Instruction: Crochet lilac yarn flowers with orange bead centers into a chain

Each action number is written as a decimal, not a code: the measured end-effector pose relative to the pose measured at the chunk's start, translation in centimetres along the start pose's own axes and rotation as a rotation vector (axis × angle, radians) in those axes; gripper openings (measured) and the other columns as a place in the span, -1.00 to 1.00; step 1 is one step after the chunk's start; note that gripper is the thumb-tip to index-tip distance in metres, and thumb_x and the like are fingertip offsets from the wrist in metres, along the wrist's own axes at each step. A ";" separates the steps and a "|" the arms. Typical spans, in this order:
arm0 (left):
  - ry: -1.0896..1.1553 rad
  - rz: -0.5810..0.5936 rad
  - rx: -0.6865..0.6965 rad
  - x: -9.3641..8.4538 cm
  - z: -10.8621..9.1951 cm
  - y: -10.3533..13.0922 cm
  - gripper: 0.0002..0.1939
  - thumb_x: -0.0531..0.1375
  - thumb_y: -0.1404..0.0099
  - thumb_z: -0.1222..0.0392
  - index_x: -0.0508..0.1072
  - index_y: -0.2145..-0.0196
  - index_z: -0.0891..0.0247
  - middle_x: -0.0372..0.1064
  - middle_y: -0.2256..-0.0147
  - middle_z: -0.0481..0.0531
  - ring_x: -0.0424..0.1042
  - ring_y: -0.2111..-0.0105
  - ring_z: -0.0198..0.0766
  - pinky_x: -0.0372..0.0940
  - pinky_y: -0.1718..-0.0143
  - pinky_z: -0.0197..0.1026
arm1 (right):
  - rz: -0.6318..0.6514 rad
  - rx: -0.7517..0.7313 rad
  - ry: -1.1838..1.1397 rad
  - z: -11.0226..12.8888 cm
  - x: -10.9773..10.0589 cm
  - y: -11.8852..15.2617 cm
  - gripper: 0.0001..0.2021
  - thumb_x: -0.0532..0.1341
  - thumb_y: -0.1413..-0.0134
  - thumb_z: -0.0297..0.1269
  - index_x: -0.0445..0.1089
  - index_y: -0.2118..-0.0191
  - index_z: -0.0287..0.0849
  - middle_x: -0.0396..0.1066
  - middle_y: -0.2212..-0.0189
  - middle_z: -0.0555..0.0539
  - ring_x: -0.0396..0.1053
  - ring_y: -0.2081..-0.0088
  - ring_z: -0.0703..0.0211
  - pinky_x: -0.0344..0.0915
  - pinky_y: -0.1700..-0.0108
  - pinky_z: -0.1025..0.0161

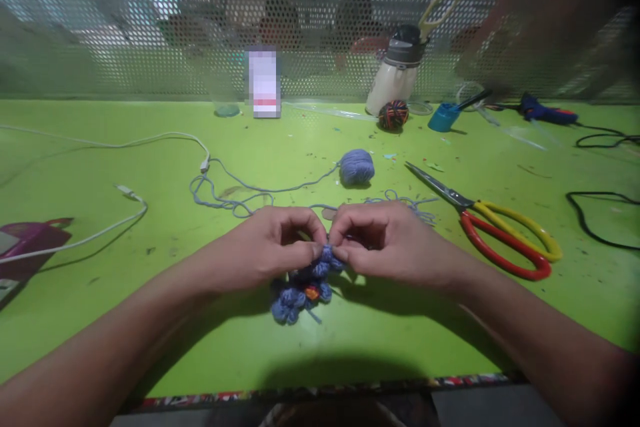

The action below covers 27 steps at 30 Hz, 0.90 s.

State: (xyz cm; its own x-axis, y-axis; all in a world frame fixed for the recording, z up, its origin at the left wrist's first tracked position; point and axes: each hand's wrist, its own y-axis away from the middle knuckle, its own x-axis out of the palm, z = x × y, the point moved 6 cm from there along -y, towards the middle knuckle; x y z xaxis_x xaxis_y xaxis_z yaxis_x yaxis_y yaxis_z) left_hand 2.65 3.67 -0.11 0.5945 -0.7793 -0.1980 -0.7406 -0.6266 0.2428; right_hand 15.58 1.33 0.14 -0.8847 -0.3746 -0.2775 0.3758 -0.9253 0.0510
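Note:
A bumpy blue-purple yarn piece (290, 301) with a small red-orange spot hangs just over the green table, below my fingertips. My left hand (280, 243) pinches its top edge from the left. From the right, my right hand (377, 240) pinches the same edge, the two sets of fingertips almost touching. Behind my hands lies a blue-purple yarn ball (357, 167), its loose strand (220, 200) looping across to the left. More loose yarn (400, 202) lies behind my right hand. Whether a fine tool is between my fingers is hidden.
Large scissors (480, 217) with red and yellow handles lie at the right. Farther back are a bottle (395, 77), a dark multicoloured yarn ball (393, 115), a blue container (444, 117), a glue gun (547, 111) and a phone (265, 83). White cables (135, 143) cross the left.

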 end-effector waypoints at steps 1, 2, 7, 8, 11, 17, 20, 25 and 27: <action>0.032 -0.003 0.004 -0.1 0.0 0.0 -0.96 0.15 -0.19 0.27 0.36 0.39 0.28 0.25 0.46 -0.07 0.19 0.44 -0.34 0.09 0.40 -0.22 | -0.023 -0.034 0.052 0.3 -0.1 0.1 -0.98 0.24 0.04 -0.44 0.41 0.44 -0.26 0.25 0.55 0.06 0.10 0.53 0.36 0.05 0.51 0.34; 0.052 -0.008 0.007 -0.1 0.0 0.0 -0.95 0.15 -0.21 0.26 0.37 0.38 0.28 0.26 0.44 -0.06 0.20 0.43 -0.33 0.09 0.38 -0.22 | -0.040 -0.060 0.093 0.5 -0.3 0.1 -0.97 0.24 0.03 -0.44 0.42 0.44 -0.26 0.26 0.54 0.05 0.12 0.52 0.36 0.06 0.50 0.34; 0.035 0.008 -0.024 -0.3 0.2 0.0 -0.91 0.19 -0.23 0.21 0.39 0.34 0.30 0.29 0.43 -0.04 0.22 0.41 -0.31 0.10 0.37 -0.20 | -0.069 -0.144 0.217 1.2 -0.5 0.2 -0.94 0.23 0.00 -0.46 0.43 0.44 -0.25 0.31 0.53 0.02 0.18 0.51 0.33 0.12 0.49 0.34; 0.020 0.017 -0.028 -0.3 0.2 -0.1 -0.90 0.19 -0.23 0.21 0.40 0.34 0.31 0.29 0.44 -0.05 0.21 0.42 -0.32 0.09 0.38 -0.20 | -0.073 -0.162 0.238 1.3 -0.5 0.2 -0.94 0.23 0.00 -0.46 0.44 0.44 -0.26 0.32 0.53 0.02 0.19 0.51 0.33 0.12 0.49 0.34; 0.005 0.010 -0.017 -0.4 0.1 0.0 -0.92 0.19 -0.22 0.23 0.41 0.36 0.31 0.28 0.47 -0.06 0.21 0.45 -0.33 0.10 0.40 -0.21 | -0.077 -0.213 0.304 1.7 -0.5 0.3 -0.93 0.22 0.00 -0.49 0.43 0.44 -0.27 0.33 0.54 0.02 0.21 0.52 0.34 0.14 0.48 0.34; 0.068 -0.036 0.039 -0.5 -0.1 0.3 -0.97 0.21 -0.15 0.28 0.41 0.40 0.27 0.31 0.47 -0.04 0.28 0.43 -0.29 0.16 0.41 -0.21 | -0.077 -0.229 0.365 2.4 -0.3 0.6 -0.95 0.20 0.00 -0.48 0.41 0.43 -0.26 0.33 0.54 0.01 0.22 0.53 0.35 0.17 0.48 0.36; 0.114 -0.047 0.039 -0.2 -0.1 0.3 -0.97 0.20 -0.11 0.28 0.40 0.42 0.26 0.29 0.47 -0.04 0.29 0.42 -0.27 0.17 0.42 -0.21 | -0.077 -0.210 0.339 2.4 -0.1 0.7 -0.96 0.21 0.03 -0.47 0.39 0.44 -0.24 0.30 0.55 0.03 0.21 0.54 0.35 0.16 0.49 0.36; 0.147 -0.035 0.035 0.1 -0.1 0.1 -0.98 0.18 -0.10 0.30 0.39 0.43 0.25 0.30 0.43 -0.04 0.30 0.38 -0.26 0.20 0.36 -0.20 | -0.079 -0.244 0.332 2.5 0.0 0.7 -0.95 0.21 0.06 -0.50 0.37 0.47 -0.25 0.26 0.57 0.05 0.17 0.56 0.38 0.13 0.52 0.39; 0.151 -0.030 0.036 0.1 0.0 0.0 -0.99 0.18 -0.12 0.29 0.39 0.43 0.25 0.32 0.39 -0.02 0.32 0.33 -0.23 0.22 0.29 -0.18 | -0.093 -0.273 0.350 2.6 -0.1 0.7 -0.94 0.21 0.07 -0.51 0.37 0.47 -0.25 0.27 0.56 0.05 0.17 0.56 0.38 0.13 0.51 0.39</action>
State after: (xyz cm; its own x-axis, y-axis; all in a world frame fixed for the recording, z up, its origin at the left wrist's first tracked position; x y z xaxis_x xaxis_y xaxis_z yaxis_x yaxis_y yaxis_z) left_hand 2.65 3.61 -0.13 0.6546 -0.7537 -0.0589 -0.7312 -0.6510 0.2040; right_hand 15.17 0.55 2.70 -0.7889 -0.2048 -0.5793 0.4002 -0.8867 -0.2316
